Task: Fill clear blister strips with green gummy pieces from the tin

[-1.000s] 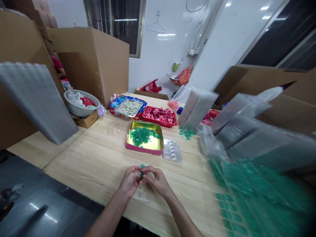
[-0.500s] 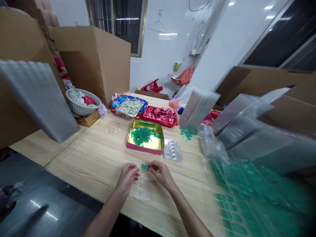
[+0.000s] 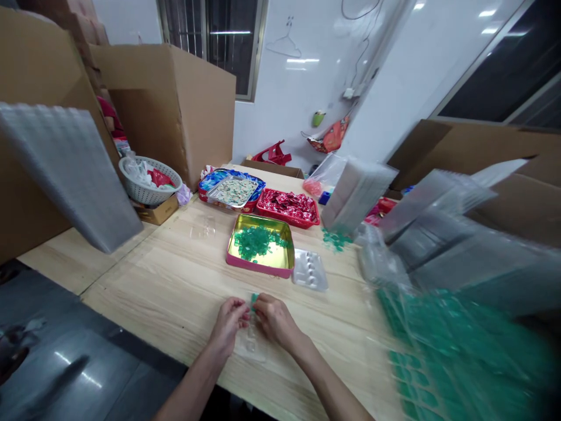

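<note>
A clear plastic tray [image 3: 250, 345] lies on the table before me, with a small green piece [image 3: 254, 299] at its far end. My right hand [image 3: 274, 318] is closed at that green piece, its fingertips pinched against it. At the tray's left side is my left hand [image 3: 231, 323], fingers curled together; whatever they hold is too small to make out. Beyond both hands stands a gold-lined tin [image 3: 259, 268] with many green pieces [image 3: 253, 241] inside. A second clear tray with a row of bumps [image 3: 309, 270] rests against the tin's right side.
Behind the tin are a red basket [image 3: 307, 222] of red packets and a blue-rimmed tin [image 3: 228, 204]. Stacked clear trays stand at left [image 3: 83, 175] and right [image 3: 357, 196]. Green-filled sheets [image 3: 456, 345] cover the right side. A white basket [image 3: 151, 193] sits at back left.
My right hand has shifted slightly left and down over the clear tray, covering more of the green piece. My left hand has moved a little down. The whole view has shifted slightly.
</note>
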The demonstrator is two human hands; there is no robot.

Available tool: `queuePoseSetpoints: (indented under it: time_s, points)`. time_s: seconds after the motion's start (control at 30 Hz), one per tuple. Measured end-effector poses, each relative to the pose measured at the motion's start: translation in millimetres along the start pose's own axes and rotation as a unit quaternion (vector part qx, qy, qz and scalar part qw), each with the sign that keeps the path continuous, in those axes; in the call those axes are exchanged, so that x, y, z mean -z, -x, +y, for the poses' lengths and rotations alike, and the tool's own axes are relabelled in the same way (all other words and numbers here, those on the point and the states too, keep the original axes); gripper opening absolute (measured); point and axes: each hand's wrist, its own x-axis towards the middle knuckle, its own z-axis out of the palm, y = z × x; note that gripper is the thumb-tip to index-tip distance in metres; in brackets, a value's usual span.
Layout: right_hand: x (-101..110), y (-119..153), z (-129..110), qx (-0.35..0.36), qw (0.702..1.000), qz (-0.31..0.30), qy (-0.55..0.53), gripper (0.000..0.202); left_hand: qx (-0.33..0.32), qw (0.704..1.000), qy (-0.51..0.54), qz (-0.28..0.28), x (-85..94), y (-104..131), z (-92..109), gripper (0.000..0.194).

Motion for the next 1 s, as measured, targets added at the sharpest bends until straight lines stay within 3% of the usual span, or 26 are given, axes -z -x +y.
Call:
queuePoseSetpoints:
  time_s: [0.17,0.43,0.77,0.87,1.0]
  points:
    - [-2,4,0,0.031,0.999,0.000,-0.019,0.022,-0.001,1.000,0.010,-0.005,1.7,-2,-2,0.034]
    - [-4,-3,11,-0.039,0.992,0.038,-0.113,0.024,-0.006,1.000,-0.024,0.003,-1.8,2,3,0.032]
    - [-12,0,5,0.010,1.000,-0.021,0.005,0.020,-0.017,0.999,-0.038,-0.004,-1.0,-2,-4,0.034]
    - [1,-6,15,-0.003,1.000,-0.014,-0.017,0.020,-0.011,0.999,-0.040,-0.018,-1.0,-3,-5,0.034]
    - [32,-38,49,-0.058,0.993,0.087,-0.048,0.021,0.020,0.998,-0.047,-0.024,-2.1,-4,-1,0.035]
